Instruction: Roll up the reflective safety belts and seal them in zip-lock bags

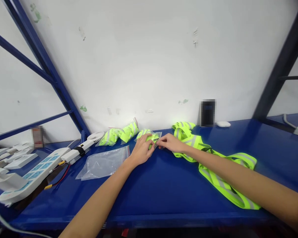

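Observation:
A clear zip bag (159, 135) with a folded neon-yellow reflective strap (142, 133) inside lies at the back of the blue table. My left hand (142, 151) is curled over this bag, its fingers closed on it and covering much of it. With thumb and fingers pinched together, my right hand (170, 142) grips the bag's right edge. Loose neon-yellow reflective straps (226, 186) with grey bands lie in a tangle beneath and beside my right forearm. Left of my hands are bagged reflective straps (110, 137) and flat, clear zip bags (103, 162).
On the left, a white power strip (37, 175), a small white fan (95, 136) and a wire with yellow connectors (62, 177) lie near white adapters (20, 161). A blurred dark box (207, 113) and a white oval object (223, 124) stand by the wall. Blue posts (46, 69) flank the table.

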Motion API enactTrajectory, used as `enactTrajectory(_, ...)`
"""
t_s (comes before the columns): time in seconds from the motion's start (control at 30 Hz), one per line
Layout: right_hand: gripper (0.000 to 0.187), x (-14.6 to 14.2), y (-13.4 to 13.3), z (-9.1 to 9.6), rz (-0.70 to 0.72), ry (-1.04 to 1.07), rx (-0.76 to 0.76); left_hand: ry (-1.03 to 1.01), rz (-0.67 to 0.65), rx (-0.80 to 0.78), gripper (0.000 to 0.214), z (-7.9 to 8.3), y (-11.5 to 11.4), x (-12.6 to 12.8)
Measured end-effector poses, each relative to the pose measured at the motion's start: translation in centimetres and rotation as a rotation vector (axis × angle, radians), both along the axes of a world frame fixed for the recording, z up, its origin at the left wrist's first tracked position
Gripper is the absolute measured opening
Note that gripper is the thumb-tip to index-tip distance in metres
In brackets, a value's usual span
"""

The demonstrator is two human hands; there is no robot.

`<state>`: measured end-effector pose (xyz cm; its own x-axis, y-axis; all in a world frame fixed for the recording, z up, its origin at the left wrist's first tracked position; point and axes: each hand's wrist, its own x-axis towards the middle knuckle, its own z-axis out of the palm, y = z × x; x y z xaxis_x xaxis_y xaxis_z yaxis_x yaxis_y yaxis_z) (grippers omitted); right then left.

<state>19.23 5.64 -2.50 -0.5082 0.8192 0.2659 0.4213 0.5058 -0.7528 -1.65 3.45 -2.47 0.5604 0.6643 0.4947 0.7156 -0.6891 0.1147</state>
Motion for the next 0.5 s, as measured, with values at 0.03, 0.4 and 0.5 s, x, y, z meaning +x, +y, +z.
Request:
enactTrajectory(0.03,0.029,0.01,-0.02,0.03,0.001,0.006,-0.001,-0.007,0.001,0.0,0.024,-0.05,0.1,-0.01)
enactTrajectory(0.4,0.027,-0.01,-0.34,0.58,-0.004,-0.019,0.03,-0.025,0.033,-0.017,0.017,-0.14,0.18,0.18)
enactTrajectory(0.5,0.027,0.03,-0.3,0.49,0.0,-0.029,0.055,-0.017,0.035,-0.022,0.021,-0.17,0.29,0.16)
